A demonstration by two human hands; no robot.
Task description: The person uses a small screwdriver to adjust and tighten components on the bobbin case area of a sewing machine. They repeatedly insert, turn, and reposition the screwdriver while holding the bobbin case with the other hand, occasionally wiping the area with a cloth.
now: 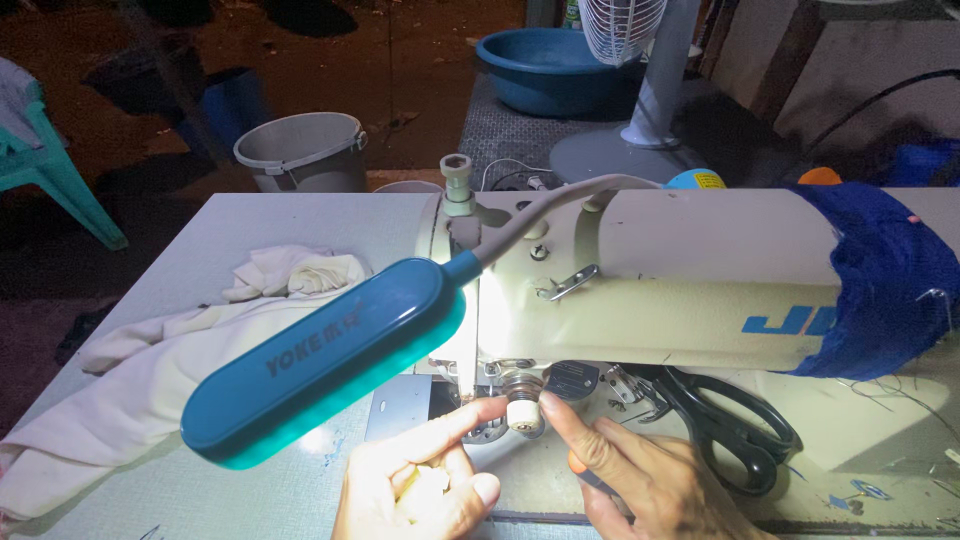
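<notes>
Bobbin (520,413) sits under the sewing machine (640,290) head, pinched between my left hand (420,485) forefinger and right hand (640,480) fingertips, so I judge it not yet seated, white cloth (150,370) waiting aside.

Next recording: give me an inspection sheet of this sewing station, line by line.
Surface: pale sewing table, lit by a teal clip lamp.
Job's things: cream sewing machine; small white spool under its head.
Clutter: white cloth heaped left; black scissors on the bed.
Hands: left hand and right hand both with a fingertip at the spool; closed grip not clear.
Cables: grey lamp neck; dark cable far right.
Surroundings: grey bucket, blue basin, white fan.
</notes>
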